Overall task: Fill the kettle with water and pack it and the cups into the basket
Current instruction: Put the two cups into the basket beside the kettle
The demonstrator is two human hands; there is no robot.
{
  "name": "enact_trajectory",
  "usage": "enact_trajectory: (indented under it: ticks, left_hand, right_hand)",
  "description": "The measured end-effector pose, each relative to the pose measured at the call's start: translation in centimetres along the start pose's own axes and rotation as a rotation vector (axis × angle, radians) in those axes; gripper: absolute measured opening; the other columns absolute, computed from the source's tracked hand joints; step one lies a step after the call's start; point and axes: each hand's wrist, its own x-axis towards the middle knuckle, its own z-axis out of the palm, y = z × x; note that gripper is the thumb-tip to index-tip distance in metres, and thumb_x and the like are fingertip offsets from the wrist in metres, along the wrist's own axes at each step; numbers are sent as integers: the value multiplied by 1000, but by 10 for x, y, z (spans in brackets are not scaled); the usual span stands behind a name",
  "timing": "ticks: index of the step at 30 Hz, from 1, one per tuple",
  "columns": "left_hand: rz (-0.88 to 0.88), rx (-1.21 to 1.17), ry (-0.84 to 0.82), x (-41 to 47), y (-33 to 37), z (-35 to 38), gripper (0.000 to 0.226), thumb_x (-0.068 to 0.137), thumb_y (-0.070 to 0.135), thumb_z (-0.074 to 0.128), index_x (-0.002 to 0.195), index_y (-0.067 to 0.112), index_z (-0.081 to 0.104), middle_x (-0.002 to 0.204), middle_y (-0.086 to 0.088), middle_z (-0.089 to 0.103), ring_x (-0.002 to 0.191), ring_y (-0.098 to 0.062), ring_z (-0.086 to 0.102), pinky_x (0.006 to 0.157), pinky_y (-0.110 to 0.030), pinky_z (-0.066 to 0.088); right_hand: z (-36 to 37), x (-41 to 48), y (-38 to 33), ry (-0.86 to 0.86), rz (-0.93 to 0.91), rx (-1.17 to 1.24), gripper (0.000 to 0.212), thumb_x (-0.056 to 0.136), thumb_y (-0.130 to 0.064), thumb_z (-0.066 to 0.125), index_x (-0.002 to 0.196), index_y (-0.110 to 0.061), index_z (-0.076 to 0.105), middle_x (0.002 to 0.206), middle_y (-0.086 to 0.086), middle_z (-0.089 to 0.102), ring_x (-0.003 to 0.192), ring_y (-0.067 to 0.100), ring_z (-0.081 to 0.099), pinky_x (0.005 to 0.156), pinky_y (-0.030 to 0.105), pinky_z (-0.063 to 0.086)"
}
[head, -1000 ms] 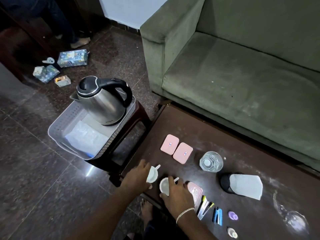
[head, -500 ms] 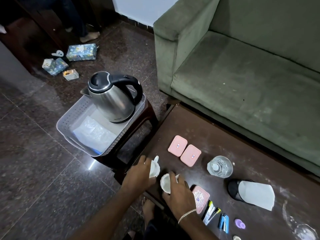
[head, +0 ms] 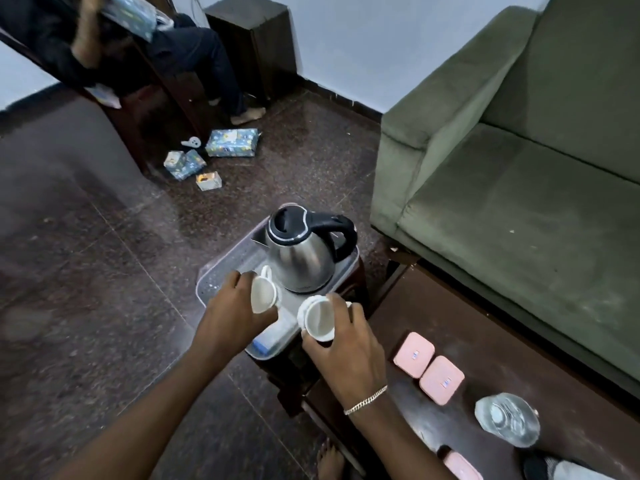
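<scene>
A steel kettle (head: 300,258) with a black lid and handle stands in the far end of a grey plastic basket (head: 221,268) on a dark stool. My left hand (head: 232,315) holds a small white cup (head: 262,295) tilted on its side above the basket, just in front of the kettle. My right hand (head: 346,344) grips a second white cup (head: 318,322), its mouth facing me, over the basket's near right edge. A clear packet lies in the basket's bottom, mostly hidden by my hands.
A dark coffee table (head: 485,341) to the right carries two pink boxes (head: 429,367) and a water bottle (head: 507,424). A green sofa (head: 519,202) stands behind it. Wrapped boxes (head: 232,143) lie on the floor by a seated person (head: 180,57).
Both hands lifted the two cups off the coffee table and carried them left, over the basket. The view swung left and up with them.
</scene>
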Motion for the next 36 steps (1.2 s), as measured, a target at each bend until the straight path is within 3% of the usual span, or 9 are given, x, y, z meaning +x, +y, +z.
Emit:
enact_trajectory:
  ticks: [4,8,17,27,30,36]
  left_hand:
    - [-52,10,-5,38,-32,4,64,72,44,83,123,15,58,118,-6,58,104,-34,64,78,-40,49]
    - [-95,50,-55,74,-50,15,68,73,43,85,127,11,58,126,-12,59,112,-36,62,88,-45,52]
    - [-81,10,-92,127,-64,42,67,74,40,88,125,8,57,124,-17,58,107,-41,63,84,-46,51]
    - [-8,9,-121,139,-70,53,61,79,37,86,123,7,58,125,-14,61,110,-37,61,88,-48,53]
    - [13,45,-125,141,-71,57,56,79,37,86,116,3,60,116,-17,63,106,-39,61,88,-47,52]
    - [-14,7,-109,141,-69,57,66,74,39,90,122,8,58,121,-15,68,108,-37,62,83,-43,51]
  right_hand:
    - [27,34,-26,-24,-60,-62,70,68,-55,67,130,-27,53,101,2,58,92,28,62,67,40,53]
    - [63,53,-33,-30,-64,-229,68,62,-56,68,123,-27,58,96,1,64,92,28,56,69,43,45]
    - [110,64,-17,-45,-13,-314,62,56,-49,76,109,-23,60,92,1,60,88,28,46,71,43,30]
    - [122,72,-5,-41,22,-361,58,60,-50,69,108,-20,59,93,1,59,90,28,44,74,47,33]
    - [125,73,-4,-47,36,-363,56,59,-50,68,104,-19,59,92,1,57,89,29,44,73,47,32]
    - [128,69,2,-93,38,-381,67,60,-52,78,114,-19,57,99,2,58,94,29,45,74,46,33]
